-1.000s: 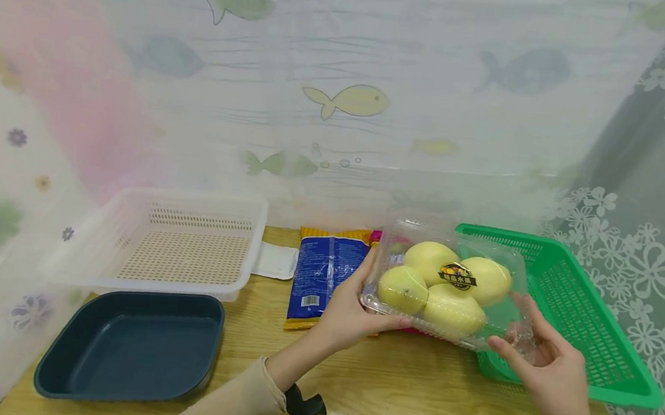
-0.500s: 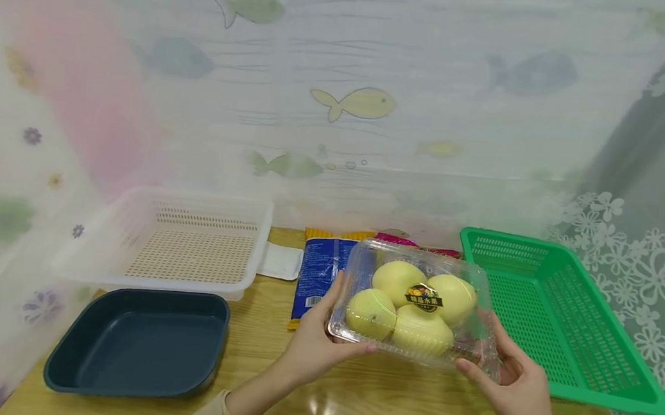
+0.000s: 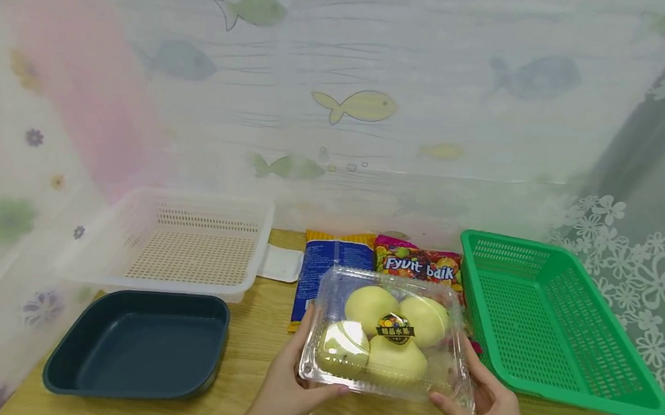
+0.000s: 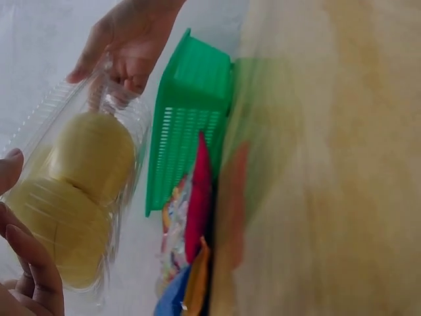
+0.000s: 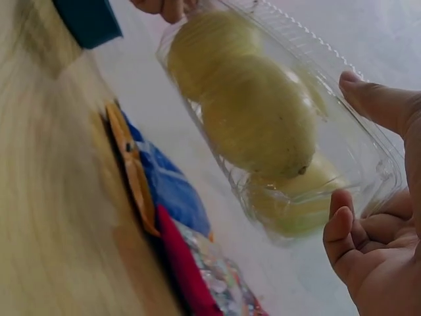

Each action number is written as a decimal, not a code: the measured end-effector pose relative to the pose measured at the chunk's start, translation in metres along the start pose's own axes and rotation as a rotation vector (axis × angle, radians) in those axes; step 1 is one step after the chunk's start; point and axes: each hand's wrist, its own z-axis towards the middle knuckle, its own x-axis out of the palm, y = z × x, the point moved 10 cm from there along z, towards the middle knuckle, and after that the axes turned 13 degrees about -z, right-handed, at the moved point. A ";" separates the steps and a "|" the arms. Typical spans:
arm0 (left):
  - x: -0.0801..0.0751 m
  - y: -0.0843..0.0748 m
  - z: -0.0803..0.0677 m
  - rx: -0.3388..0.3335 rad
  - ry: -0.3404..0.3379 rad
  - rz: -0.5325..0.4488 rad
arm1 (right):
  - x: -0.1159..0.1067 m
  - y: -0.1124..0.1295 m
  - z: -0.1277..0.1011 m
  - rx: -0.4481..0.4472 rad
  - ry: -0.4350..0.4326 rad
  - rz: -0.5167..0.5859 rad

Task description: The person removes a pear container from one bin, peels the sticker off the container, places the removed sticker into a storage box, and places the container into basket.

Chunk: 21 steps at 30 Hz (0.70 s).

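As I read the head view, both hands hold a clear clamshell box of yellow fruit (image 3: 387, 337) above the wooden table (image 3: 253, 350): left hand (image 3: 285, 390) grips its 9 o'clock edge, right hand (image 3: 489, 411) its 3 o'clock corner. At 12 o'clock of the box lie a blue snack bag (image 3: 323, 265) and a candy bag marked "Fyvit baik" (image 3: 418, 265). A green basket (image 3: 556, 326) sits at 3 o'clock, a dark blue tray (image 3: 138, 342) at 9 o'clock, a white basket (image 3: 191, 242) behind it.

Left wrist view: left fingers (image 4: 29, 276) curl on the box (image 4: 72, 191); the right hand (image 4: 128, 46) pinches its far end.

Right wrist view: right thumb and curled fingers (image 5: 342, 230) clasp the box (image 5: 263, 118).
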 end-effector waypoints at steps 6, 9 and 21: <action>-0.009 0.014 -0.022 -0.031 -0.012 -0.220 | 0.015 -0.011 -0.014 0.019 0.006 -0.019; -0.012 0.020 -0.028 -0.045 -0.021 -0.291 | 0.023 -0.018 -0.020 0.029 0.040 0.013; -0.034 0.070 -0.038 -0.197 0.063 -0.368 | 0.047 -0.056 -0.043 0.038 0.232 0.266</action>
